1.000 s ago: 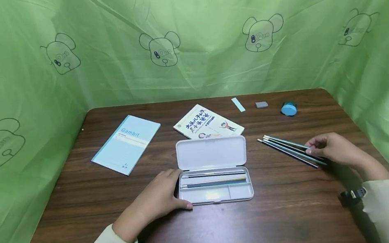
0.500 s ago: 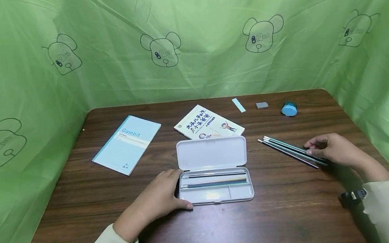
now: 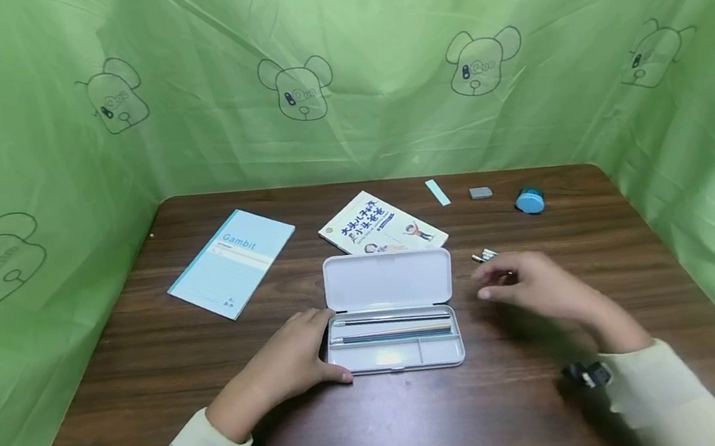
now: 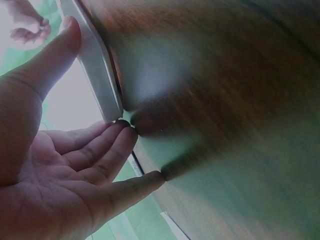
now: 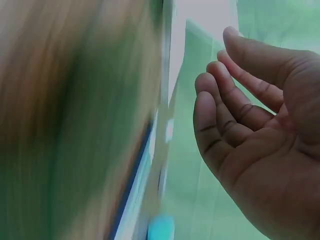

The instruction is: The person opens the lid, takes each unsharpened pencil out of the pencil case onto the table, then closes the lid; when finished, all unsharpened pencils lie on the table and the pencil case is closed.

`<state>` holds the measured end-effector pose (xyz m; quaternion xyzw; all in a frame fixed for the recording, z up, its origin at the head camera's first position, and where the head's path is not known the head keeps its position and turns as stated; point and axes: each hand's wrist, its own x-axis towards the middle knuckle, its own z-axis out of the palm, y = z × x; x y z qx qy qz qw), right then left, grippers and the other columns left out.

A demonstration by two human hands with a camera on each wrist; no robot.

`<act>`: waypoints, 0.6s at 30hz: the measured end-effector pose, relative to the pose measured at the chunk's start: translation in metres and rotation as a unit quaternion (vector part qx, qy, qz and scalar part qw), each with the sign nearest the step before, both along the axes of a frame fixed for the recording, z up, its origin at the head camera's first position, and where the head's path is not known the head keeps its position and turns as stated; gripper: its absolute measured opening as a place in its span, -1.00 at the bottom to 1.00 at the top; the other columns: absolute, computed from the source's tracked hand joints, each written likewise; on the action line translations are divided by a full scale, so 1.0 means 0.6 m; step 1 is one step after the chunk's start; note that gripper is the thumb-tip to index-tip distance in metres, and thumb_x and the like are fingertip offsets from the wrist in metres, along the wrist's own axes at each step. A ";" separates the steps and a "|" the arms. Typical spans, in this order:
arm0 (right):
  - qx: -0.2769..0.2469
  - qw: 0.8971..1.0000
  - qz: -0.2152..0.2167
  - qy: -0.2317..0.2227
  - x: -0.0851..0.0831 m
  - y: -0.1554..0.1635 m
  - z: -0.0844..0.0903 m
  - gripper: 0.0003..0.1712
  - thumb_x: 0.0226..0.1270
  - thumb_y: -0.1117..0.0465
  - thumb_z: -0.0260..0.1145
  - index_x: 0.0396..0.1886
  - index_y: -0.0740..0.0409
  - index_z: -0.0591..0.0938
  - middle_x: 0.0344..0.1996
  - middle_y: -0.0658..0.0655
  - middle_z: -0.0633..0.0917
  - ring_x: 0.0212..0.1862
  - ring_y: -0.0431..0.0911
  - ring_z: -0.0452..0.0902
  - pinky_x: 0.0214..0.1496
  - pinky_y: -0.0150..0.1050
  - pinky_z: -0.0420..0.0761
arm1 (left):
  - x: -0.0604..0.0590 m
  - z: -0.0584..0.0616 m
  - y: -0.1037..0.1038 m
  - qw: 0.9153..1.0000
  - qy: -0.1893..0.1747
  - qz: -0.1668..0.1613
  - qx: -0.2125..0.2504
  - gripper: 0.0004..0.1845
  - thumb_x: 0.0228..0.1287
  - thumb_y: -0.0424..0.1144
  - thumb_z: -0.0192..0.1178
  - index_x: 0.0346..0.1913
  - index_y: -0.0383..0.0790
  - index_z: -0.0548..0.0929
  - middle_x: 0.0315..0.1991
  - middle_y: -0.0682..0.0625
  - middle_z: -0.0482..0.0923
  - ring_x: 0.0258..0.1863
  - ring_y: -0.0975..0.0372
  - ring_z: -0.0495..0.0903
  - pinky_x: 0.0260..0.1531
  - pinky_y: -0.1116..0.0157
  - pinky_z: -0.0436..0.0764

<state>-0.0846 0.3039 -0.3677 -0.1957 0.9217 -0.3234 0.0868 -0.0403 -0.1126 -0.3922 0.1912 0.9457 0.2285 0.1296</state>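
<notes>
An open white pencil case (image 3: 388, 280) lies on the table with its lid tilted back. Several pencils (image 3: 392, 335) rest inside it. My left hand (image 3: 284, 363) grips the case's left end, thumb at the front edge and fingers at the left and rear. In the left wrist view the thumb (image 4: 55, 57) lies along the case's side. To the right of the case my right hand (image 3: 538, 285) hovers with loosely bent fingers. Between those fingers (image 5: 205, 117) nothing shows in the right wrist view. Beyond it peek the ends of loose pencils (image 3: 487, 254), mostly hidden by the hand.
A light-blue notebook (image 3: 233, 263) lies at the left. Behind the case is a white booklet (image 3: 378, 221), partly covered by the lid. Along the back lie a pale strip (image 3: 438, 192), a grey eraser (image 3: 480, 193) and a small blue round object (image 3: 529, 200). Green cloth (image 3: 385, 127) encloses the table.
My right hand has left the lower ends of the loose pencils and moved left toward the case; the pencils stay on the table. The left hand and the case have not moved.
</notes>
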 end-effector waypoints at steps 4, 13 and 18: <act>-0.018 0.998 0.057 -0.035 0.010 -0.088 -0.008 -0.77 0.50 0.21 0.57 0.09 0.08 0.86 -0.08 -0.02 0.86 -0.02 -0.16 0.72 0.10 -0.18 0.78 | -0.001 0.001 0.000 1.000 0.000 0.000 0.001 0.10 0.00 0.11 0.80 0.51 -0.43 0.54 0.36 -0.27 0.68 0.40 -0.12 0.62 0.48 -0.11 0.62; 0.011 0.989 0.134 -0.064 0.013 -0.169 -0.033 -0.69 0.51 0.21 0.56 0.18 0.12 0.86 0.06 0.01 0.90 0.15 -0.12 0.80 0.27 -0.03 0.81 | -0.002 0.000 0.002 1.000 -0.005 0.003 -0.004 0.13 0.01 0.14 0.80 0.53 -0.41 0.53 0.38 -0.27 0.66 0.42 -0.11 0.61 0.49 -0.11 0.61; 0.025 0.984 0.168 -0.059 0.013 -0.174 -0.036 -0.71 0.50 0.25 0.56 0.15 0.12 0.86 0.00 0.00 0.90 0.10 -0.15 0.80 0.22 -0.11 0.83 | -0.001 0.001 0.003 1.000 -0.002 0.002 -0.005 0.12 -0.01 0.13 0.81 0.52 -0.41 0.54 0.35 -0.26 0.68 0.40 -0.10 0.63 0.47 -0.10 0.62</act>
